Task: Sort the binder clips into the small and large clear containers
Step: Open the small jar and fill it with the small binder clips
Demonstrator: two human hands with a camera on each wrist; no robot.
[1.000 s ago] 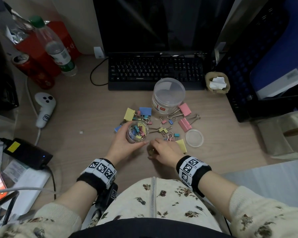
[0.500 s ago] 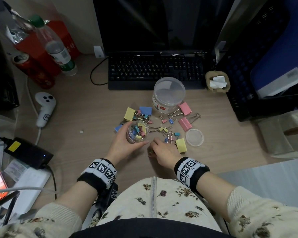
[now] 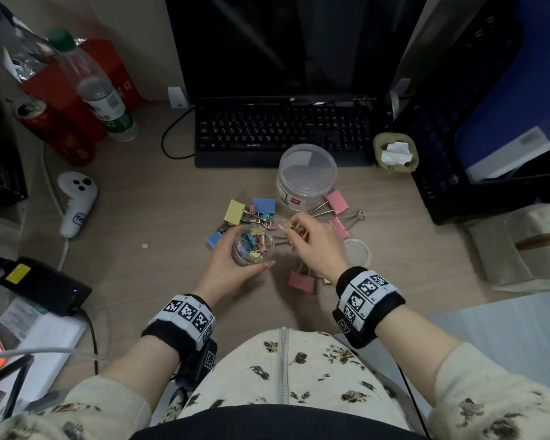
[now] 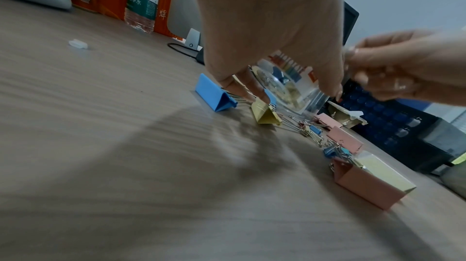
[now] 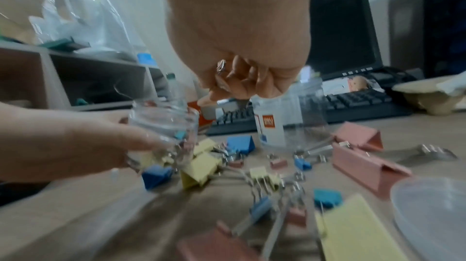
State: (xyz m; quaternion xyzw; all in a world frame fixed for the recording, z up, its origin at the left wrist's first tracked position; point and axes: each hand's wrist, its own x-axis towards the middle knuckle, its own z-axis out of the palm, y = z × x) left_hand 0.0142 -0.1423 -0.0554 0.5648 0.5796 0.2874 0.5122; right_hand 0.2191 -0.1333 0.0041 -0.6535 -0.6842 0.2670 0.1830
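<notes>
My left hand [image 3: 246, 260] grips the small clear container [image 3: 251, 244], which holds several small coloured clips, just above the desk. To its right my right hand [image 3: 294, 228] is raised and pinches a small yellow binder clip [image 3: 288, 224] beside the container's rim. In the right wrist view its fingers [image 5: 242, 81] are curled, and the small container [image 5: 163, 126] stands to the left. The large clear container [image 3: 307, 176] stands open in front of the keyboard. Loose clips lie between them: a large yellow [image 3: 234, 212], a blue [image 3: 264, 205] and pink ones [image 3: 337, 201]. A pink clip [image 3: 301, 281] lies near my right wrist.
A clear lid [image 3: 358, 252] lies right of my right hand. The black keyboard [image 3: 283, 131] and a monitor stand behind. A white controller [image 3: 77, 198], a water bottle [image 3: 105, 103] and a red can stand at the left. A black crate [image 3: 489, 122] is at the right.
My right hand has risen from the desk with a small yellow clip and moved up toward the small container. A pink clip now shows where the hand lay.
</notes>
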